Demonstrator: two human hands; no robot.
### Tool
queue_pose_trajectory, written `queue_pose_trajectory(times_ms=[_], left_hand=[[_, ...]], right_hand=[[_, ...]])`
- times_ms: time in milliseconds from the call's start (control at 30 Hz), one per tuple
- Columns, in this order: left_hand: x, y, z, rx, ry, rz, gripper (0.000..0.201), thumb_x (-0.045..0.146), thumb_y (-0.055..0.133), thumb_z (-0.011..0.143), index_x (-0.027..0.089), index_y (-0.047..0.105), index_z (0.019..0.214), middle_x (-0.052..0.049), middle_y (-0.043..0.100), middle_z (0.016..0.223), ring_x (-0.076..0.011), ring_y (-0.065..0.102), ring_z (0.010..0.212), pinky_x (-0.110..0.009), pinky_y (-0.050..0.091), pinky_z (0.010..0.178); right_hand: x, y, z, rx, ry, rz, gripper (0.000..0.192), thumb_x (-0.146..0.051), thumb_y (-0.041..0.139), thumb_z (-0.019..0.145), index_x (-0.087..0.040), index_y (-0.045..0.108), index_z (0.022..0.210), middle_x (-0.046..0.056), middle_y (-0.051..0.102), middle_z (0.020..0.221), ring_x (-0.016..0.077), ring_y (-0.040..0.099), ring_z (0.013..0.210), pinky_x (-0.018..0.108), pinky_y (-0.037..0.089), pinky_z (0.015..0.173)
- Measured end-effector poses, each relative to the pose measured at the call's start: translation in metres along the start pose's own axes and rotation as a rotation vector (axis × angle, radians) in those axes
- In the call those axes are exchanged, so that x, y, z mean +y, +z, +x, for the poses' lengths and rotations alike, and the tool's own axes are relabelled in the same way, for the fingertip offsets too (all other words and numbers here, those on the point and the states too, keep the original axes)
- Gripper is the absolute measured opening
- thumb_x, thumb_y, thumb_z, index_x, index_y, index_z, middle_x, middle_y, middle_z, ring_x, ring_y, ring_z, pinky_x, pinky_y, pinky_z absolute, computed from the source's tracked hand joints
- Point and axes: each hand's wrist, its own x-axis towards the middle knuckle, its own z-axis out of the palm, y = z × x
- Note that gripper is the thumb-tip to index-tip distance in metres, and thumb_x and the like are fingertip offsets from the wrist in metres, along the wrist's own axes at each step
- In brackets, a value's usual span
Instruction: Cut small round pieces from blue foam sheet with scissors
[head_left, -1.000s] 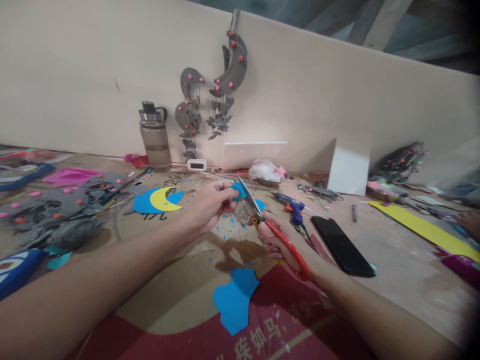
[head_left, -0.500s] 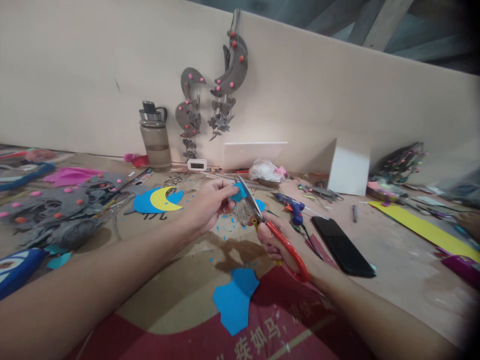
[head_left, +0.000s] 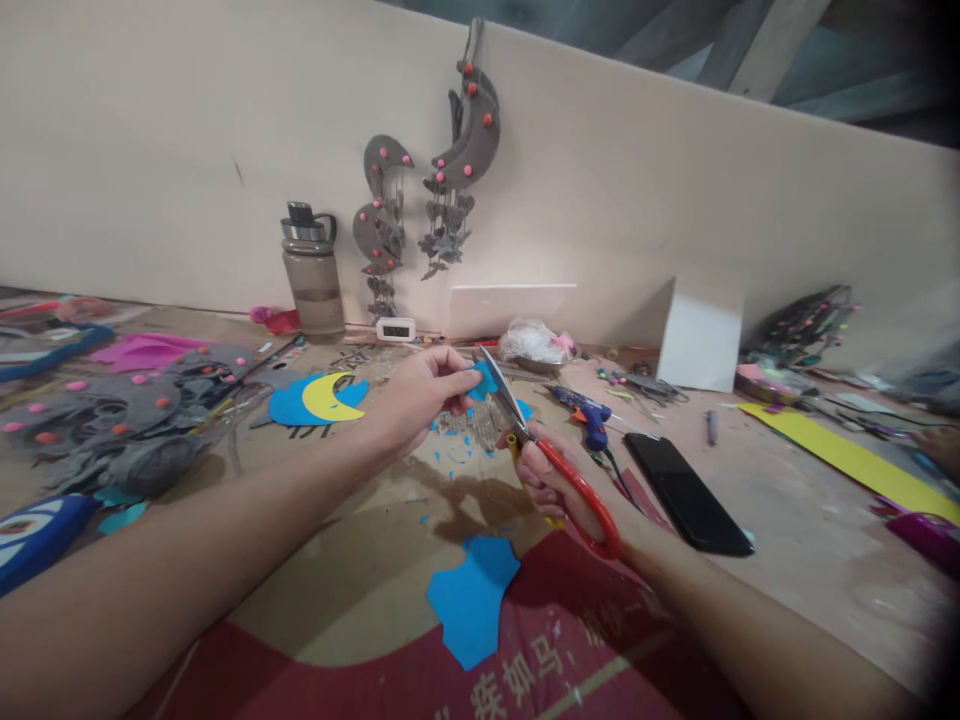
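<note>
Head view: I see a blue offcut (head_left: 474,600) lying nearer than the scissors (head_left: 553,456). The right hand (head_left: 546,488) has its grip closed around their handles; the left hand (head_left: 420,395) pinches a small blue piece (head_left: 486,382) just beside their cutting end, likely by one side to expose the other. Farther off, left of the scissors, stands a bottle (head_left: 316,292).

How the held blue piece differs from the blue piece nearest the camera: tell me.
What shows of the held piece looks smaller than the near piece. The left hand pinches the held piece beside the scissors, while the near piece lies on the cardboard. Both are blue.
</note>
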Motion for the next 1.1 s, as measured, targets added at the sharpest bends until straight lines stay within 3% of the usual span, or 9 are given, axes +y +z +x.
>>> queue_pose_trajectory(times_ms=[200, 433, 800, 1100], left_hand=[[-0.002, -0.003, 0.004, -0.053, -0.024, -0.015, 0.019, 0.019, 0.072, 0.075, 0.015, 0.054, 0.07, 0.002, 0.058, 0.06, -0.0081, 0.055, 0.051, -0.022, 0.044, 0.053], [0.01, -0.014, 0.007, -0.133, 0.055, 0.289, 0.013, 0.017, 0.072, 0.075, 0.015, 0.059, 0.073, -0.001, 0.063, 0.058, -0.0113, 0.061, 0.054, -0.022, 0.046, 0.054], [0.001, -0.01, 0.008, -0.164, -0.049, 0.133, 0.017, 0.016, 0.075, 0.073, 0.016, 0.057, 0.072, -0.003, 0.065, 0.06, -0.0129, 0.064, 0.054, -0.022, 0.047, 0.052], [0.003, -0.007, 0.005, -0.163, -0.109, 0.081, 0.022, 0.017, 0.077, 0.071, 0.016, 0.055, 0.07, -0.003, 0.066, 0.06, -0.0136, 0.066, 0.057, -0.021, 0.047, 0.052]], right_hand=[[0.003, -0.001, 0.0, 0.013, -0.019, -0.013, 0.041, -0.053, 0.071, 0.078, -0.023, 0.043, 0.088, -0.011, 0.029, 0.059, 0.004, 0.018, 0.044, 0.017, 0.015, 0.039], [0.004, -0.004, 0.001, -0.007, -0.005, -0.049, 0.04, -0.051, 0.07, 0.079, -0.024, 0.042, 0.089, -0.01, 0.027, 0.061, 0.0039, 0.019, 0.044, 0.018, 0.015, 0.04], [0.002, -0.005, -0.001, -0.032, -0.042, -0.066, 0.044, -0.061, 0.063, 0.083, -0.025, 0.041, 0.093, -0.009, 0.025, 0.065, 0.0063, 0.02, 0.049, 0.022, 0.017, 0.044], [0.004, -0.005, 0.001, -0.033, -0.019, -0.007, 0.051, -0.065, 0.068, 0.075, -0.024, 0.041, 0.09, -0.009, 0.028, 0.063, 0.0054, 0.018, 0.047, 0.021, 0.013, 0.042]])
